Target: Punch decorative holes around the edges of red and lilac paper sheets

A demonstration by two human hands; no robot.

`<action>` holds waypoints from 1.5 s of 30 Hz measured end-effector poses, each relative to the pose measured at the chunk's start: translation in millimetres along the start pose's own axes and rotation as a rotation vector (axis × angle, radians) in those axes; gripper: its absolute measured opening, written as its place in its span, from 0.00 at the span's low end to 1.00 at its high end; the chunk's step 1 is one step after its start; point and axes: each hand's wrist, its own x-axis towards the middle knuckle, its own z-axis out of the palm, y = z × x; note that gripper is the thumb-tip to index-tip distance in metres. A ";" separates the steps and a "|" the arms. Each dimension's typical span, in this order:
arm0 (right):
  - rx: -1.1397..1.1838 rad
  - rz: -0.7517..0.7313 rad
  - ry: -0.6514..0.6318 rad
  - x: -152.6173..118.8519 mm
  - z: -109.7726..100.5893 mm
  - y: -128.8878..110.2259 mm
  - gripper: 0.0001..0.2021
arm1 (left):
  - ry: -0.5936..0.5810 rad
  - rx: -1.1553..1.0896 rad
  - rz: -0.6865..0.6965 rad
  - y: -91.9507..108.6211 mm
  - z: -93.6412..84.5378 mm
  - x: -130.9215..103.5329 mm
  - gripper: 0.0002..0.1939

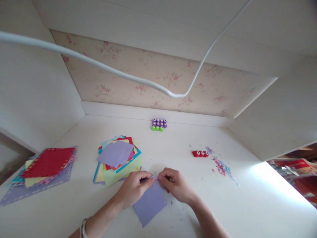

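A sheet of light purple paper (150, 205) lies at an angle on the table close to me, its upper corner between my two hands. My left hand (133, 188) is closed, thumb and fingers pinching the paper near that corner. Facing it, my right hand (177, 185) is curled closed with its fingertips at the same corner. A bit of green and white shows between its fingers, seemingly a small craft punch (170, 179), mostly hidden. Beyond my left hand lies a stack of coloured paper sheets (116, 153), purple on top.
Purple and green craft punches (158, 124) stand in rows at the back. Red punches (200, 154) sit at right, near scattered paper bits (224, 168). Sheets with punched edges (49, 162) are piled at far left. A white cable (138, 79) hangs across the view.
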 end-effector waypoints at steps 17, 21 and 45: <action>-0.046 0.103 0.292 -5.2 -43.6 6.2 0.14 | -0.015 -0.091 -0.088 -7.8 -0.7 2.0 0.15; -0.182 0.157 0.649 -15.6 -75.3 14.3 0.15 | 0.000 -0.088 -0.079 -15.3 2.9 2.6 0.17; 0.990 0.027 0.211 -19.7 -47.1 2.1 0.16 | 0.101 0.189 0.195 -24.8 14.2 -9.1 0.21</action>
